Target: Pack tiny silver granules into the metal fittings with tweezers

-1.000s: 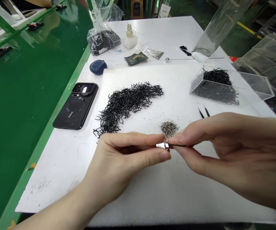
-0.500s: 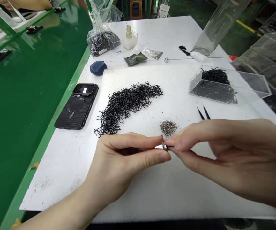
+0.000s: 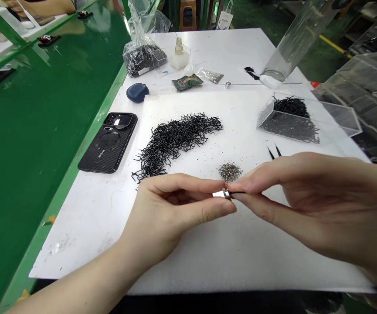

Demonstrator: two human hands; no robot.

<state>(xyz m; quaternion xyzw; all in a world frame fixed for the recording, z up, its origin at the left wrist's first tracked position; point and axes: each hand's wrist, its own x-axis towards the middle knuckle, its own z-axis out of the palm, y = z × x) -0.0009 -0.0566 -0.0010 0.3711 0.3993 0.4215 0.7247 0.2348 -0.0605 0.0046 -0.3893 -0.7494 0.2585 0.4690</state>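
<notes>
Between thumb and index finger, my left hand (image 3: pixel 171 218) pinches a small shiny silver metal piece (image 3: pixel 221 194). Its left end is a bright flat face. My right hand (image 3: pixel 306 200) is closed at the fingertips on a thin black bent piece (image 3: pixel 238 192), whose left end meets the silver piece. Just behind the fingertips lies a small heap of tiny metallic bits (image 3: pixel 230 171). The dark tips of tweezers (image 3: pixel 274 151) show beyond my right hand, which hides the rest of them. Farther left spreads a curved pile of black bent pieces (image 3: pixel 175 141).
A clear box (image 3: pixel 332 117) with black pieces lies at the right. A phone (image 3: pixel 105 144) and a dark blue rounded object (image 3: pixel 137 92) are at the left. Behind stand a plastic bag (image 3: pixel 144 56), a small bottle (image 3: pixel 179 54), a green packet (image 3: pixel 187 82) and a clear cylinder (image 3: pixel 293 48).
Both hands have risen slightly in view, still pinching together. More of the black piece shows between the fingertips. The camera view has shifted a little.
</notes>
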